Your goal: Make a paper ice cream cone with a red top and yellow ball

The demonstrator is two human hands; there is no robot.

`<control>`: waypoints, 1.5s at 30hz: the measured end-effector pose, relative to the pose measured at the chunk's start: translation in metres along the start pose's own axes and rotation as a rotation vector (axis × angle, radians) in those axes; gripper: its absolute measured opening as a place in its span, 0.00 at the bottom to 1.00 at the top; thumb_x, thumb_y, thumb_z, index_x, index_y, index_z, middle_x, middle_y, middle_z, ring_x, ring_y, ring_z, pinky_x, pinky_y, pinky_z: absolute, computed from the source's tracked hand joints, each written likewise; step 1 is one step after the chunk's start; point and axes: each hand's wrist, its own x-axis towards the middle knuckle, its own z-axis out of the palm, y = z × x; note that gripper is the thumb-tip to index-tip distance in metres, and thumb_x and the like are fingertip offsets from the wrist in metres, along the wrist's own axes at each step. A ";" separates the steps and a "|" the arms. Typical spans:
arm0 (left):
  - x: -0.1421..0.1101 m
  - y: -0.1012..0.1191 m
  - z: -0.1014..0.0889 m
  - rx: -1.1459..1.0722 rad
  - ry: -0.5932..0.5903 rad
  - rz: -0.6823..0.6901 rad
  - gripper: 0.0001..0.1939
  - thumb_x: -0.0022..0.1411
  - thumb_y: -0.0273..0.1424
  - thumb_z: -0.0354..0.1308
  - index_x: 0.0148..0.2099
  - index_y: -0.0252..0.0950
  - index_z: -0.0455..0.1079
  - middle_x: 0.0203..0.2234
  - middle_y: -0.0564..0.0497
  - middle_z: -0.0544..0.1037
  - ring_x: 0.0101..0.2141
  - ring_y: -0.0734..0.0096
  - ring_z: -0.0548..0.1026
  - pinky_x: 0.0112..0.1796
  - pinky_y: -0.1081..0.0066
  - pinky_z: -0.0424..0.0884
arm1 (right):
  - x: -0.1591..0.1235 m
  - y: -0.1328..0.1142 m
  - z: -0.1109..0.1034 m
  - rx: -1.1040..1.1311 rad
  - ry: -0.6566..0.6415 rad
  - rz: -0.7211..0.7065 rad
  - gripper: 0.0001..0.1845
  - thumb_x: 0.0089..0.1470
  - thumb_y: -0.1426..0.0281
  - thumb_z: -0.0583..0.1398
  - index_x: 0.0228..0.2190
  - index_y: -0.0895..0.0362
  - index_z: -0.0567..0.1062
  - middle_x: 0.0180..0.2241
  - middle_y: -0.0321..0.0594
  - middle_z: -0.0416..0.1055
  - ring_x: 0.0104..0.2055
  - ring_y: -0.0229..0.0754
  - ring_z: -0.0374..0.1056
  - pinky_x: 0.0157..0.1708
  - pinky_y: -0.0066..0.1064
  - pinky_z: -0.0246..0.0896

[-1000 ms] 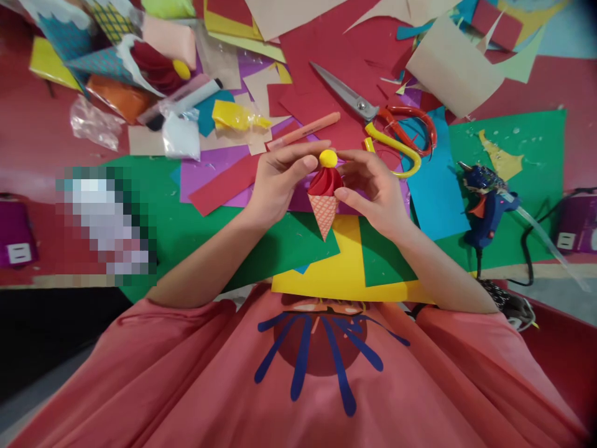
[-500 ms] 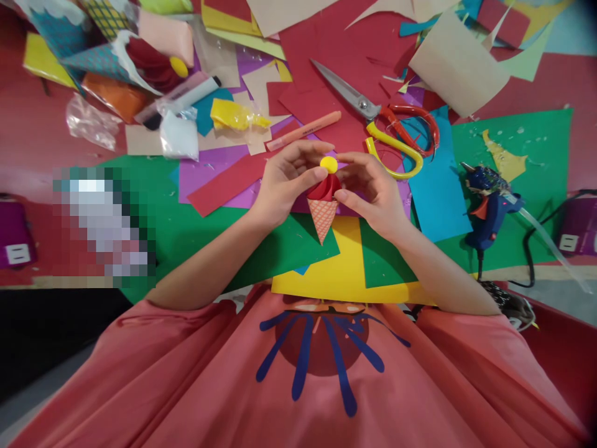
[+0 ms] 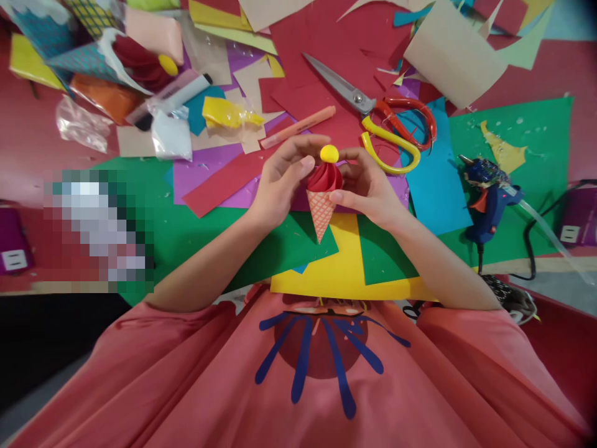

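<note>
A small paper ice cream cone point(image 3: 320, 214) with an orange-white lattice pattern stands point down between my hands. Red swirled paper point(image 3: 326, 178) fills its top, and a yellow ball point(image 3: 329, 154) sits above that. My right hand point(image 3: 370, 190) grips the cone, its thumb on the front near the rim and its other fingers partly hidden behind. To the left of the cone, my left hand point(image 3: 282, 180) is curved with thumb and fingers apart. Its thumb tip is just clear of the ball, and its fingertips reach behind the top.
Large scissors point(image 3: 357, 98) with red and yellow handles and an orange marker point(image 3: 298, 126) lie beyond my hands on paper scraps. A blue glue gun point(image 3: 487, 205) rests at right with its cord. Another paper cone point(image 3: 93, 62) and clay packets are at upper left.
My left thumb has drawn back from the yellow ball and red swirl. The swirl shows more fully now. My right hand keeps its hold on the cone.
</note>
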 end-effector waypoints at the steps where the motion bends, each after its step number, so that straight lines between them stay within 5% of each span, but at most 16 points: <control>1: 0.000 0.000 -0.001 -0.002 -0.015 0.010 0.16 0.59 0.43 0.66 0.48 0.47 0.78 0.45 0.56 0.81 0.47 0.71 0.79 0.49 0.72 0.77 | 0.001 0.000 -0.002 0.027 -0.001 0.003 0.34 0.47 0.49 0.69 0.48 0.49 0.62 0.40 0.34 0.72 0.41 0.38 0.73 0.43 0.35 0.75; 7: 0.001 -0.002 -0.003 0.041 -0.148 0.052 0.22 0.62 0.43 0.64 0.58 0.48 0.73 0.55 0.54 0.76 0.54 0.65 0.76 0.53 0.67 0.76 | 0.002 -0.005 -0.007 0.170 -0.010 0.054 0.32 0.47 0.53 0.70 0.46 0.50 0.63 0.44 0.35 0.74 0.47 0.39 0.74 0.48 0.36 0.74; 10: 0.001 -0.005 -0.001 0.041 -0.107 0.095 0.23 0.61 0.44 0.65 0.57 0.45 0.72 0.52 0.52 0.76 0.53 0.63 0.77 0.53 0.66 0.75 | 0.003 -0.006 -0.007 0.214 0.002 0.095 0.29 0.49 0.54 0.69 0.45 0.51 0.64 0.45 0.36 0.75 0.46 0.38 0.74 0.50 0.36 0.73; 19: -0.002 -0.002 0.002 0.077 0.006 -0.056 0.30 0.48 0.43 0.74 0.52 0.44 0.72 0.49 0.50 0.77 0.53 0.58 0.76 0.55 0.62 0.75 | 0.004 -0.001 -0.004 0.112 -0.041 0.084 0.34 0.44 0.51 0.71 0.46 0.50 0.64 0.44 0.36 0.76 0.48 0.41 0.75 0.49 0.38 0.74; 29: -0.003 0.003 -0.003 0.167 -0.081 0.070 0.21 0.66 0.52 0.52 0.54 0.53 0.75 0.54 0.57 0.77 0.60 0.58 0.72 0.63 0.59 0.69 | 0.001 -0.005 -0.004 0.179 -0.082 0.110 0.33 0.45 0.54 0.71 0.47 0.51 0.64 0.41 0.34 0.79 0.47 0.41 0.77 0.50 0.39 0.74; 45: -0.006 0.001 -0.005 0.175 -0.072 0.050 0.23 0.63 0.56 0.55 0.50 0.50 0.76 0.53 0.54 0.76 0.64 0.57 0.68 0.67 0.58 0.66 | 0.002 -0.004 -0.005 0.182 -0.083 0.108 0.33 0.46 0.56 0.71 0.48 0.51 0.65 0.41 0.35 0.80 0.47 0.42 0.78 0.49 0.40 0.75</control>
